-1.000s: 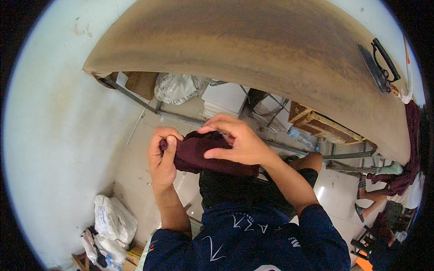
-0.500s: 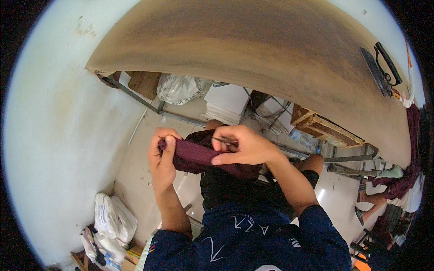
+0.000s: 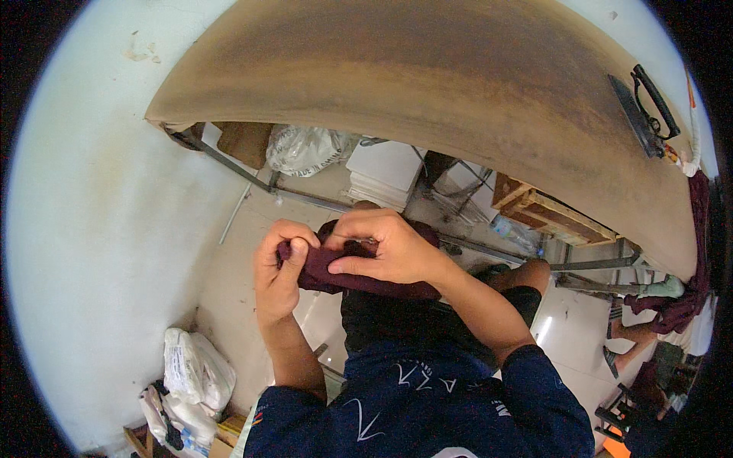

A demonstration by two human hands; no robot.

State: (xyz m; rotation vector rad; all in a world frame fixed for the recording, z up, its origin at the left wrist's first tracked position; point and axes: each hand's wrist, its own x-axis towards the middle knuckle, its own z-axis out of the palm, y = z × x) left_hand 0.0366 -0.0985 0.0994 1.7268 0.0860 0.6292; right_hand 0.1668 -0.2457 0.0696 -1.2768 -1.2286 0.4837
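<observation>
A maroon piece of cloth [image 3: 321, 276] is stretched between my hands above my lap, its folded edge uppermost. My left hand [image 3: 279, 263] is closed on the cloth's left end, thumb on top, and a small bunched bit pokes out between thumb and fingers. My right hand [image 3: 385, 248] is closed too, curled over the cloth just beside the left one, with fingertips and thumb against it. A small dark tool shows partly inside the right hand's curled fingers; its kind is hidden. More of the cloth lies behind and below the right hand.
Ahead stands a wide ironing table [image 3: 382, 69] with a brown cover; an iron [image 3: 649, 111] rests at its right end. Beneath are a plastic bag [image 3: 305, 149], stacked white sheets [image 3: 385, 168] and a wooden crate [image 3: 553, 214]. White bags [image 3: 198, 374] lie lower left. Another person's leg [image 3: 634, 336] shows right.
My right hand has slid left along the cloth, closer to my left hand, and its fingers now reach down onto the fabric. The small dark tool shows less than before.
</observation>
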